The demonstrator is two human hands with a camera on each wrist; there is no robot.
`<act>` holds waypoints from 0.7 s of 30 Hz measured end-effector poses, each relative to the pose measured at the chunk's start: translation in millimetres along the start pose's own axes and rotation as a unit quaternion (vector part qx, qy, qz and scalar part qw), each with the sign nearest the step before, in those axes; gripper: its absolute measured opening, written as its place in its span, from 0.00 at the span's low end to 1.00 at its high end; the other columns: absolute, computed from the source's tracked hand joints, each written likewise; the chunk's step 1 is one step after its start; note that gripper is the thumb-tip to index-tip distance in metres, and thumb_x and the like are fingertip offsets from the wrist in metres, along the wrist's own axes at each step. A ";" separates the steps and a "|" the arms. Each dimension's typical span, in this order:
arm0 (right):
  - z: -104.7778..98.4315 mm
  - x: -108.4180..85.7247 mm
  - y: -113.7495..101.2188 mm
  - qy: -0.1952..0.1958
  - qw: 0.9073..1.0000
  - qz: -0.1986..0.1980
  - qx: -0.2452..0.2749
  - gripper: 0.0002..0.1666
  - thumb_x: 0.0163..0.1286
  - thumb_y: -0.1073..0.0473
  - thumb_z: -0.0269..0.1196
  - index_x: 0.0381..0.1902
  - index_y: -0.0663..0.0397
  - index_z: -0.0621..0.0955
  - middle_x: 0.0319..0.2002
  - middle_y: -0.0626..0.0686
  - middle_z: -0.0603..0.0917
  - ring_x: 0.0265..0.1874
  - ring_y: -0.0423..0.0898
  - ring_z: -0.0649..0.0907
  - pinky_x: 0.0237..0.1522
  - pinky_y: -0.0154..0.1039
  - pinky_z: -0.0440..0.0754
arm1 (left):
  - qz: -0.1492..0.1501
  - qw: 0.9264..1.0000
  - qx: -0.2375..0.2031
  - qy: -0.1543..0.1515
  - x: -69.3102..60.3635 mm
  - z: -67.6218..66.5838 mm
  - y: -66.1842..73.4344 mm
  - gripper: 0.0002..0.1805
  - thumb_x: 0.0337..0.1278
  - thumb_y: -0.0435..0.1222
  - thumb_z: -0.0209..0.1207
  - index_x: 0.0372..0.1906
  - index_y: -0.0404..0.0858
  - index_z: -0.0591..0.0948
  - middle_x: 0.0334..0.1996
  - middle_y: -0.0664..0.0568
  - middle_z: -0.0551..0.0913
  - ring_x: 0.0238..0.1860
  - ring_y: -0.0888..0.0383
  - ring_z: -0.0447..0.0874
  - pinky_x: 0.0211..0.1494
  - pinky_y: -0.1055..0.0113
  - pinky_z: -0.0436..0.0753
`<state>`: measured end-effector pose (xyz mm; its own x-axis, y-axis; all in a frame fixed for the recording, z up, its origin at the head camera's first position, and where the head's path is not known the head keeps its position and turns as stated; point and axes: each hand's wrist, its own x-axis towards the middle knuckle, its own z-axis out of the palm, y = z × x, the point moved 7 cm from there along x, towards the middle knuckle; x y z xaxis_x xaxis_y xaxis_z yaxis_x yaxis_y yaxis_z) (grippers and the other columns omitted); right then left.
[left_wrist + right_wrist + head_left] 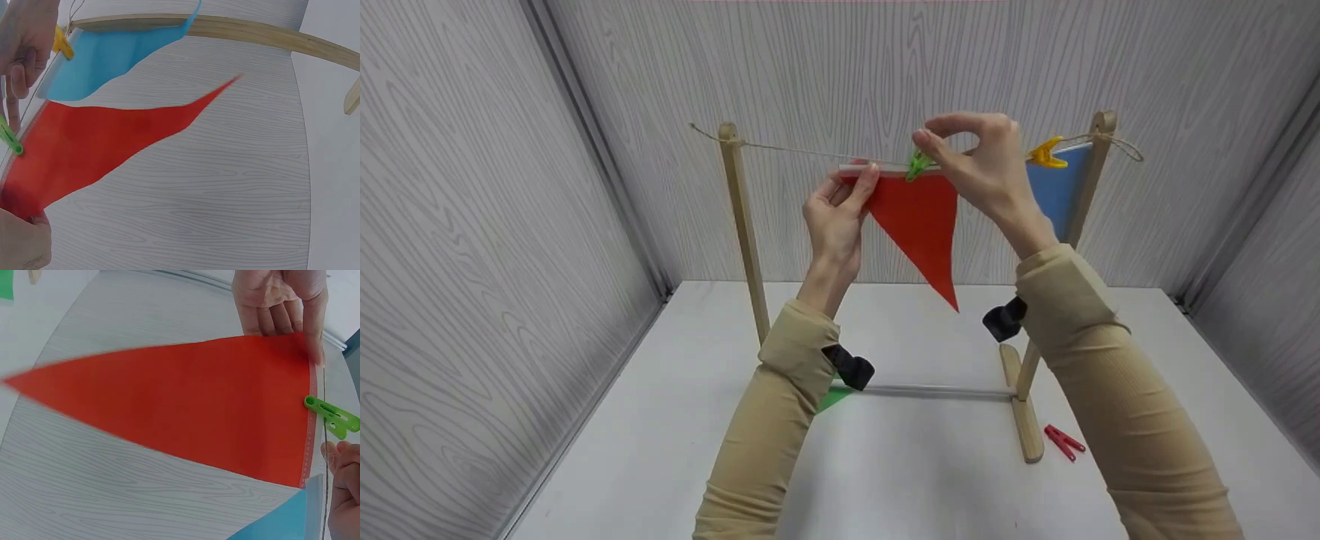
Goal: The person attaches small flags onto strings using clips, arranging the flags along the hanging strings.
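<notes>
A red triangular pennant (919, 217) with a pale top strip hangs at a twine line (795, 151). My left hand (836, 217) pinches the strip near the pennant's left corner, thumb in front. A green clothespin (916, 165) sits across the strip near its middle. My right hand (986, 161) has thumb and index fingertips together at the clothespin's upper end. In the right wrist view, the clothespin's (323, 408) nose overlaps the pennant's edge, and its outer end reaches the frame's border. A blue pennant (90, 62) hangs beside the red one, with a yellow clothespin (1046, 153) on it.
The twine runs between a left wooden post (746, 232) and a right wooden post (1089, 187). A crossbar (937, 391) joins the stand low down. A red clothespin (1063, 442) lies by the right foot (1027, 431). Something green (832, 399) lies partly hidden behind the left forearm.
</notes>
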<state>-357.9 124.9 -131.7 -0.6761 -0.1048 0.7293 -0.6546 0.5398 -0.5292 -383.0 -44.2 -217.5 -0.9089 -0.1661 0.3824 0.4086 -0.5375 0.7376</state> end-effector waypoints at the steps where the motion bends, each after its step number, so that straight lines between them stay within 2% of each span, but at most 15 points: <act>1: 0.1 -0.1 -0.1 0.001 1.000 -0.002 0.000 0.22 0.70 0.49 0.66 0.52 0.59 0.87 0.51 0.57 0.89 0.48 0.49 0.87 0.47 0.33 0.88 | -0.002 1.000 -0.003 0.001 -0.1 -0.7 -0.5 0.16 0.64 0.27 0.63 0.54 0.26 0.80 0.46 0.41 0.87 0.48 0.56 0.87 0.63 0.63 0.84; 6: 1.0 -0.9 0.3 0.005 1.000 -0.004 0.007 0.22 0.70 0.48 0.66 0.52 0.57 0.87 0.51 0.55 0.89 0.44 0.50 0.89 0.47 0.33 0.88 | -0.006 1.000 -0.009 -0.002 -0.2 -1.7 -1.1 0.16 0.63 0.26 0.63 0.54 0.25 0.79 0.51 0.36 0.86 0.51 0.53 0.88 0.63 0.63 0.84; 14: 0.5 -4.1 0.8 0.005 1.000 0.007 0.018 0.22 0.70 0.46 0.66 0.53 0.55 0.87 0.52 0.54 0.89 0.46 0.50 0.89 0.49 0.39 0.89 | -0.003 1.000 0.000 -0.006 -2.4 -2.6 -0.3 0.14 0.62 0.26 0.64 0.52 0.29 0.81 0.47 0.39 0.88 0.46 0.58 0.89 0.62 0.63 0.84; 18: -0.4 -4.7 -0.1 0.007 1.000 0.008 0.013 0.23 0.69 0.45 0.66 0.53 0.55 0.87 0.52 0.53 0.89 0.46 0.49 0.90 0.48 0.38 0.89 | 0.002 1.000 0.007 -0.015 -2.3 -3.7 -0.2 0.14 0.62 0.26 0.64 0.52 0.31 0.81 0.49 0.36 0.87 0.44 0.59 0.88 0.63 0.62 0.83; 21: -1.2 -5.2 -0.2 0.009 1.000 0.009 0.015 0.23 0.69 0.45 0.66 0.53 0.55 0.87 0.52 0.53 0.89 0.46 0.49 0.89 0.48 0.36 0.88 | 0.010 1.000 0.012 -0.024 -2.4 -4.1 0.6 0.15 0.61 0.26 0.64 0.53 0.32 0.81 0.46 0.40 0.89 0.43 0.59 0.86 0.64 0.62 0.83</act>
<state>-353.9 126.3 -134.9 -0.6814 -0.0810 0.7274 -0.6527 0.5169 -0.5539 -380.9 -47.5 -220.3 -0.8959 -0.1353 0.4231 0.4286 -0.5142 0.7429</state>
